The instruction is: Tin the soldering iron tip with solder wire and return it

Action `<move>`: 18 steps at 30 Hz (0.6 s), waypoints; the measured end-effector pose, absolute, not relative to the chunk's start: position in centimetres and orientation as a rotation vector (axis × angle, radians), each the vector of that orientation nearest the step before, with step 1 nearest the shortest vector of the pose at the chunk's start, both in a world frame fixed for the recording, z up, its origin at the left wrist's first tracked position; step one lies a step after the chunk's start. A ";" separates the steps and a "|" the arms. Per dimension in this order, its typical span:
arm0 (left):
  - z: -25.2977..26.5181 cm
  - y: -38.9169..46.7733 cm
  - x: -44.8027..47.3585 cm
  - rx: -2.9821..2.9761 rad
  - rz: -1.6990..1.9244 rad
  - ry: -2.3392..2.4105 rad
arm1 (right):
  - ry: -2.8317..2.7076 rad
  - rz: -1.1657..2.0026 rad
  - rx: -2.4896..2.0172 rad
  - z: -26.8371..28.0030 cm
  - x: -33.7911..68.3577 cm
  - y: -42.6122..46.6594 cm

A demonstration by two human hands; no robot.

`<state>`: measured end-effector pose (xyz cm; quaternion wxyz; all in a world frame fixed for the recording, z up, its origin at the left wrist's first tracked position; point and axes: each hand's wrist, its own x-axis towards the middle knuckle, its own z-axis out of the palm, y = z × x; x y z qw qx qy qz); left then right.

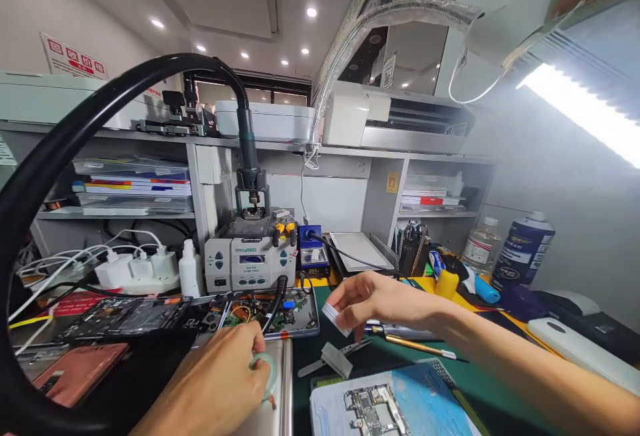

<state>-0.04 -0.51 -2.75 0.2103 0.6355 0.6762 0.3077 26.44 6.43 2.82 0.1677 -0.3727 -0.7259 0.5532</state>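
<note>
At the lower left of centre, the left hand (215,373) grips a round pale green spool (271,371), a copper-coloured end (273,401) hanging below. Right of centre, the right hand (363,303) pinches a small white piece (332,315) between thumb and fingers, above the green worktop (480,349). A circuit board (375,413) lies on a blue-and-white pad (425,393) at bottom centre-right.

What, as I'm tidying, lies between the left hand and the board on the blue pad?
Rightward from the left hand, the head view shows mainly a silvery edge, green mat, then blue pad.
</note>
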 end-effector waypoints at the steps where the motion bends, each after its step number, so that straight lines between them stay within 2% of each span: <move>1: -2.5 -0.4 0.0 1.809 0.862 1.897 | -1.999 1.618 -1.051 2.6 26.2 6.2; 7: -1.2 -0.5 2.1 1.843 0.923 1.771 | -1.822 1.778 -1.026 3.2 23.5 5.2; 18: -0.3 -1.1 2.2 1.617 1.098 1.390 | -1.959 1.671 -0.966 4.9 21.2 5.4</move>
